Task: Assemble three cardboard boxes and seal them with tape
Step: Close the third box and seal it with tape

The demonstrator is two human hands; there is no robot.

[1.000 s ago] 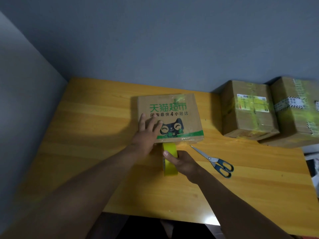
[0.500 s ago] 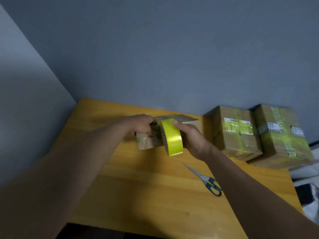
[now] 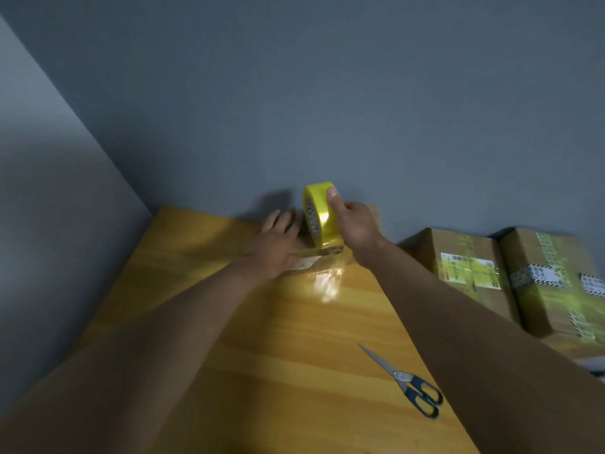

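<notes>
- Two boxes look finished: the nearer sealed box [image 3: 468,273] and the far sealed box [image 3: 556,283] sit side by side at the right edge of the table [image 3: 262,355], against the wall, both crossed with shiny yellowish tape and stuck with labels.
- The third box [image 3: 314,262] is the one in play, at the back of the table near the wall, mostly hidden behind both hands.
- The left hand [image 3: 278,244] lies flat on top of it, fingers spread, pinning it down.
- The right hand [image 3: 355,224] grips the yellow tape roll [image 3: 320,217], thumb over the top of the rim, roll standing on edge on the box.
- A strip of tape runs from the roll down the near face of the box, glossy and throwing a bright glint onto the wood.
- My read: sealing of the last box is under way, not finished; the strip needs cutting, and whether other seams are closed I cannot tell.
- The scissors [image 3: 406,381] wait shut on the table, near the right forearm, well apart from the box.
</notes>
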